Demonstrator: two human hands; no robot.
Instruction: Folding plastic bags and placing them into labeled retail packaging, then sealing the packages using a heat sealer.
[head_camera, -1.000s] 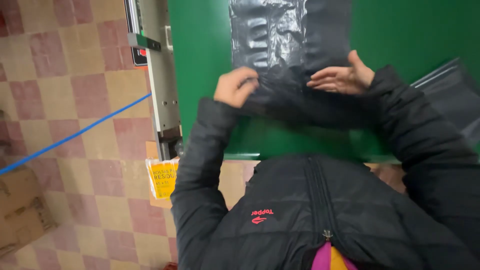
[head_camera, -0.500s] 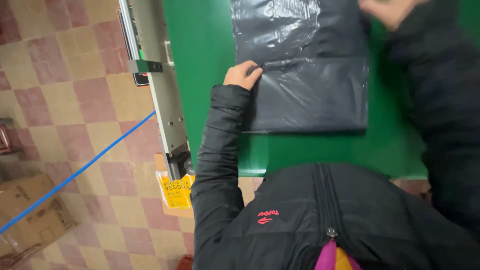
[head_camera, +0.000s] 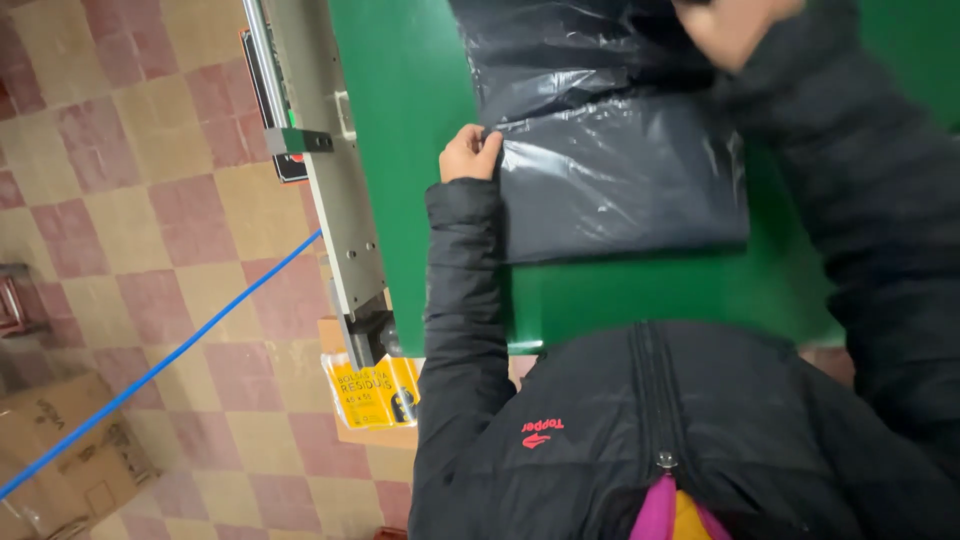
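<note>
While I lean over the green table (head_camera: 420, 150), my left hand (head_camera: 468, 155) pinches the left edge of a folded black plastic bag (head_camera: 620, 185), with my fingers (head_camera: 488, 140) closed on the thin plastic. The bag lies flat on the table right in front of me, shiny and a bit wrinkled, and its near edge runs straight across just above my jacket (head_camera: 640, 440). I cannot see anything inside the bag; it looks flat. More black plastic (head_camera: 560, 40) stretches away from it toward the far end of the table, bunched and creased. My right hand (head_camera: 735, 25) is up at the top of the view, over that far plastic, but it is blurry and partly cut off, so I cannot tell if it is gripping or open. My right sleeve (head_camera: 860, 200) covers the right side of the bag. A grey metal rail (head_camera: 325, 170) runs along the left side of the table. On the checkered floor (head_camera: 130, 200) below it sits a brown cardboard box (head_camera: 60, 455), and I cannot see what is in it. A yellow packet (head_camera: 375, 390) lies near the table's corner, and a blue line (head_camera: 170, 360) crosses the floor tiles.
</note>
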